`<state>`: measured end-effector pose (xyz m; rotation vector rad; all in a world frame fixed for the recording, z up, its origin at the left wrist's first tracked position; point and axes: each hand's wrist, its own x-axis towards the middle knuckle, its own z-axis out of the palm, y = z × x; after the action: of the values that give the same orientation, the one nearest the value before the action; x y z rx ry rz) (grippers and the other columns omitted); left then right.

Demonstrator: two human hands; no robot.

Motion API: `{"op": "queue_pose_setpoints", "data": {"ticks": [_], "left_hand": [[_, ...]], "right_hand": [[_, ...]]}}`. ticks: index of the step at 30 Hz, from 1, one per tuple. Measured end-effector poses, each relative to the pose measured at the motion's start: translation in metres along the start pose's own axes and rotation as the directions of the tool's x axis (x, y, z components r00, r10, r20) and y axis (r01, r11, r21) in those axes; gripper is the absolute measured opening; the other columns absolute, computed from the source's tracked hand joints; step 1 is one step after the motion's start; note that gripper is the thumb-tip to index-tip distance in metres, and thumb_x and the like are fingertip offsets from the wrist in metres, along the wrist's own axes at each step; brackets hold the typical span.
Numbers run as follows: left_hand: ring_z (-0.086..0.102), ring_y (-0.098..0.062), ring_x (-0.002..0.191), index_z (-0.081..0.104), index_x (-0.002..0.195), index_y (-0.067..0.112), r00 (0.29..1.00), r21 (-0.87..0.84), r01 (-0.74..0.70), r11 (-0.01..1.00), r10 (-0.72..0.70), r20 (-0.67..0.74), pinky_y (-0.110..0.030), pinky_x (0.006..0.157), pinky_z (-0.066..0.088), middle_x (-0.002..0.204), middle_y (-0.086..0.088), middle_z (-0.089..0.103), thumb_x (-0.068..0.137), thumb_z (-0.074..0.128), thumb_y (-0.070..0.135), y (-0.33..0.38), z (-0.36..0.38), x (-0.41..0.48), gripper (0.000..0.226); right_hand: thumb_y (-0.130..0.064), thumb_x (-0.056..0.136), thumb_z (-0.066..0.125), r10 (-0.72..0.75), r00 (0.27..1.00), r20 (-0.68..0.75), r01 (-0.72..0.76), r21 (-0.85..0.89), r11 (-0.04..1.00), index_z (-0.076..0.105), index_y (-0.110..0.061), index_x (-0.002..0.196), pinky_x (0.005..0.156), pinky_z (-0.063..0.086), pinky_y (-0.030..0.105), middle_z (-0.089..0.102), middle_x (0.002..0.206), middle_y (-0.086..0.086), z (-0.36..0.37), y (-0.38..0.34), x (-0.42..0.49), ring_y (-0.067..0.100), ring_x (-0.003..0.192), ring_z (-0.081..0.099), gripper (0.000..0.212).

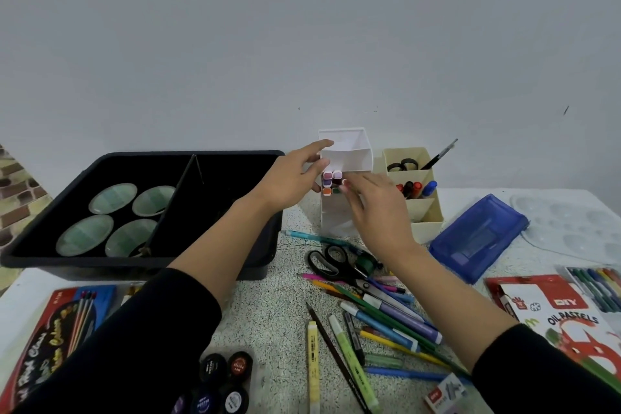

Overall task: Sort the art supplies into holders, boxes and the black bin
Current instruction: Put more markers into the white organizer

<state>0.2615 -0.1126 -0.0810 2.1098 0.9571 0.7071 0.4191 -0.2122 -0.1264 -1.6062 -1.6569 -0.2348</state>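
a box at right reads "diy oil pastels". the left hand grips the white holder, mid-desk beside the black bin, with markers inside. the right hand touches them; whether it grips one cannot be told.

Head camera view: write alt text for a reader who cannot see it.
A person's left hand grips a white holder while the right hand is at the coloured markers standing in it. A black bin sits to the left, a cream holder to the right, and loose pens and scissors lie in front.
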Motion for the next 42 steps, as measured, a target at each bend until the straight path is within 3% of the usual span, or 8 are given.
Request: {"op": "queue_pose_setpoints", "data": {"ticks": [6, 11, 17, 23, 29, 35, 39, 42], "left_hand": [[0.075, -0.009, 0.078, 0.047, 0.147, 0.037, 1.000, -0.018, -0.010, 1.000, 0.009, -0.007, -0.024, 0.080, 0.056, 0.128, 0.000, 0.059, 0.106, 0.047, 0.035, -0.003, 0.002, 0.000, 0.041], [0.075, -0.008, 0.077, 0.048, 0.146, 0.037, 1.000, -0.046, 0.002, 0.999, -0.002, -0.013, -0.018, 0.075, 0.057, 0.126, 0.001, 0.060, 0.106, 0.048, 0.034, -0.002, 0.002, 0.000, 0.040], [0.075, -0.009, 0.078, 0.048, 0.145, 0.037, 1.000, -0.068, 0.010, 0.998, -0.011, -0.006, -0.025, 0.078, 0.058, 0.119, 0.006, 0.065, 0.106, 0.049, 0.034, -0.003, 0.003, -0.001, 0.040], [0.074, -0.006, 0.075, 0.048, 0.145, 0.038, 1.000, -0.049, 0.009, 0.999, -0.010, -0.014, -0.025, 0.078, 0.058, 0.116, 0.009, 0.064, 0.106, 0.049, 0.034, -0.001, 0.004, -0.001, 0.040], [0.074, -0.006, 0.075, 0.048, 0.146, 0.037, 1.000, -0.046, 0.009, 0.999, -0.010, -0.008, -0.027, 0.077, 0.059, 0.119, 0.007, 0.064, 0.106, 0.049, 0.034, 0.000, 0.003, -0.001, 0.040], [0.074, -0.007, 0.077, 0.047, 0.147, 0.037, 1.000, -0.033, 0.009, 0.999, -0.009, 0.000, -0.026, 0.076, 0.059, 0.122, 0.005, 0.065, 0.106, 0.047, 0.034, 0.000, 0.002, -0.001, 0.041], [0.074, -0.007, 0.079, 0.045, 0.148, 0.038, 1.000, -0.026, 0.009, 1.000, -0.008, 0.012, -0.026, 0.075, 0.059, 0.121, 0.006, 0.063, 0.107, 0.046, 0.034, 0.001, 0.001, -0.002, 0.042], [0.073, -0.005, 0.079, 0.041, 0.151, 0.040, 1.000, -0.012, 0.006, 1.000, -0.005, 0.019, -0.023, 0.074, 0.058, 0.122, 0.010, 0.061, 0.107, 0.045, 0.036, 0.003, 0.000, -0.003, 0.044]], "right_hand": [[-0.020, 0.090, 0.074, 0.137, 0.990, 0.028, -0.140, 0.192, 0.971, 0.076, -0.019, 0.107, 0.079, 0.050, 0.033, 0.074, 0.093, -0.003, -0.003, -0.006, 0.004, 0.015, 0.086, 0.063, 0.017], [-0.027, 0.085, 0.075, 0.216, 0.975, 0.047, -0.220, 0.154, 0.963, 0.079, -0.023, 0.101, 0.078, 0.052, 0.037, 0.073, 0.088, -0.004, 0.002, -0.007, 0.010, 0.013, 0.082, 0.062, 0.016], [-0.039, 0.085, 0.062, 0.152, 0.988, -0.022, -0.150, 0.075, 0.986, 0.079, -0.025, 0.088, 0.063, 0.050, 0.038, 0.070, 0.069, -0.009, 0.001, -0.009, 0.009, 0.010, 0.060, 0.055, 0.022], [-0.026, 0.083, 0.075, 0.127, 0.982, -0.137, -0.110, 0.128, 0.986, 0.081, -0.018, 0.084, 0.059, 0.049, 0.031, 0.069, 0.063, -0.009, -0.002, -0.016, 0.006, 0.007, 0.052, 0.053, 0.010], [-0.032, 0.083, 0.073, 0.135, 0.986, -0.099, -0.126, 0.098, 0.987, 0.082, -0.022, 0.086, 0.061, 0.047, 0.031, 0.073, 0.070, -0.008, 0.004, -0.013, 0.010, 0.001, 0.060, 0.047, 0.014], [-0.037, 0.091, 0.058, 0.069, 0.997, 0.032, -0.068, -0.039, 0.997, 0.079, -0.023, 0.083, 0.062, 0.050, 0.038, 0.072, 0.072, -0.004, 0.003, -0.008, 0.014, 0.019, 0.070, 0.061, 0.027], [-0.037, 0.096, 0.051, 0.027, 0.992, 0.121, -0.009, -0.144, 0.990, 0.077, -0.016, 0.086, 0.068, 0.052, 0.039, 0.071, 0.087, -0.003, 0.003, -0.006, 0.009, 0.024, 0.085, 0.061, 0.035], [-0.031, 0.098, 0.056, 0.037, 0.990, 0.139, -0.032, -0.040, 0.999, 0.076, -0.014, 0.103, 0.077, 0.054, 0.039, 0.069, 0.106, -0.001, 0.001, -0.001, -0.001, 0.024, 0.096, 0.062, 0.027]]}}
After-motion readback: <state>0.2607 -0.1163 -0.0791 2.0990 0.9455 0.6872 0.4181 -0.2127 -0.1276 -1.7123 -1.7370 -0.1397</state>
